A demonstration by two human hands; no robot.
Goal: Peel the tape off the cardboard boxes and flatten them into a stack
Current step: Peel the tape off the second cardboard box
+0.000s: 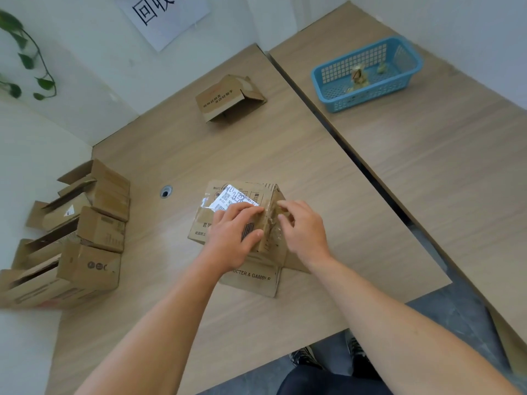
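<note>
By the wooden table's (313, 172) front edge, a flat left hand (232, 235) steadies the likely light, stiff brown cardboard box (205, 220), right hand (305, 229) pinching its clear tape (274, 223).

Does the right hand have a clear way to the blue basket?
Probably yes: only bare tabletop lies between the right hand and the blue basket, though it sits far back, so a long stretch.

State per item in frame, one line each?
center box: unflattened, taped, label on top
tape: crinkled, on box edge
left hand: presses box top
right hand: pinches tape
far box: flaps open, not flattened
left boxes: open, not flattened
blue basket: holds crumpled scraps
</note>
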